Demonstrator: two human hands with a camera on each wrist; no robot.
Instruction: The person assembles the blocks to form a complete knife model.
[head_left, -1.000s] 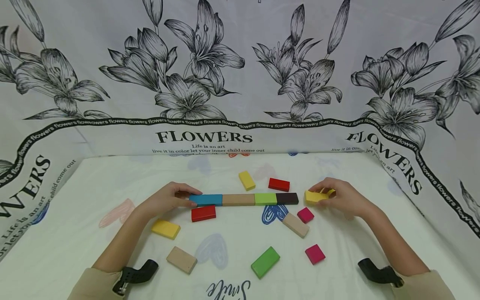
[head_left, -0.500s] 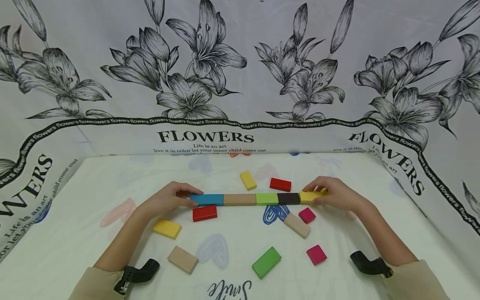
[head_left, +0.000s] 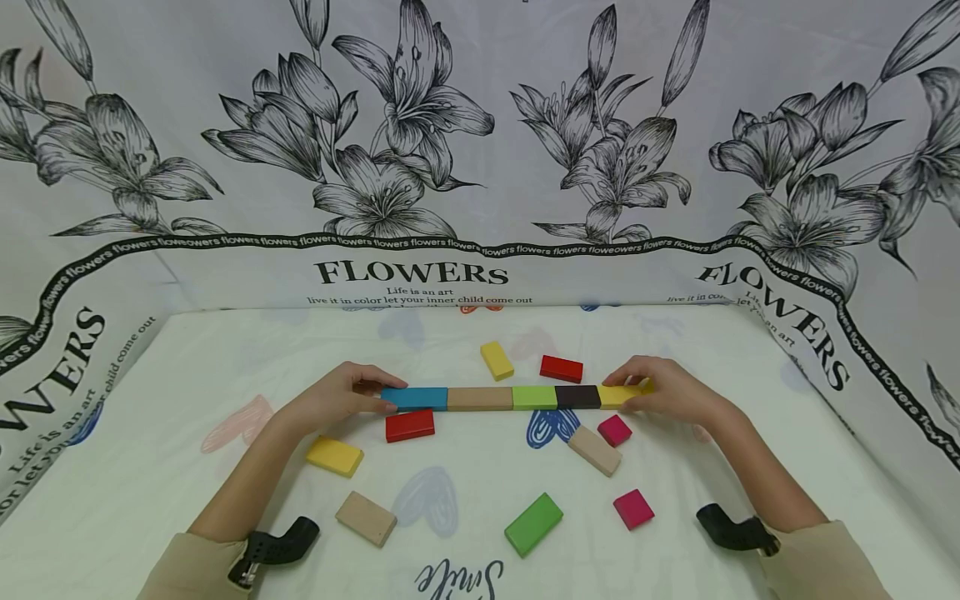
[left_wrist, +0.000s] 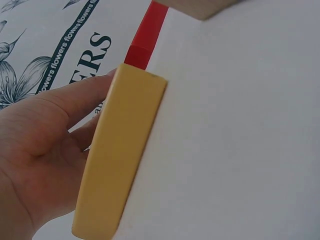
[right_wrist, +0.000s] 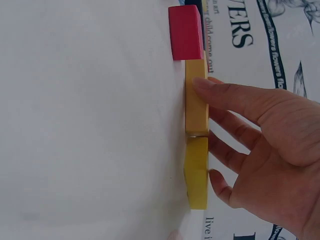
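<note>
A straight row of wooden blocks lies across the table: a blue block, a long tan block, a lime green block, a black block and a yellow block. My left hand pinches the blue block's left end between thumb and fingers. At the other end, my right hand grips the yellow block, whose left end meets the black one. In the right wrist view, my thumb is on this yellow block; a brighter yellow piece lines up behind it near the smaller fingers.
Behind the row lie a yellow block and a red block. In front are a red block, a yellow block, tan blocks, a green block and pink-red cubes.
My right hand has moved left with the yellow block, bringing it from a gap right up to the black block. My left hand has stayed at the blue block.
</note>
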